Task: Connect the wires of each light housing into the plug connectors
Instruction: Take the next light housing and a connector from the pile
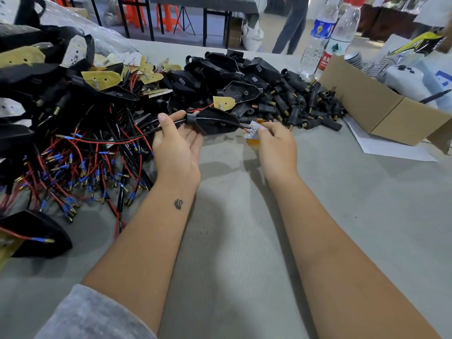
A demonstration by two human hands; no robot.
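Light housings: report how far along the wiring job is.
Done: the wired pile at left looks finished. In hand: left hand holds one black housing by its wires; right hand pinches its LED board. Left: loose housings and plug connectors heaped behind.

A grey ribbed cloth covers the counter (pixel 232 241). On its left side lies a tangle of red and black wires (pixel 93 167) with blue-sleeved brass ends, among black light housings (pixel 34 233). Further back sits a heap of empty black housing shells (pixel 220 69), and to its right a pile of black plug connectors (pixel 310 106). At the right stand a cardboard box (pixel 381 108), resting on a white sheet of paper (pixel 391 150), and two clear water bottles (pixel 318 37).
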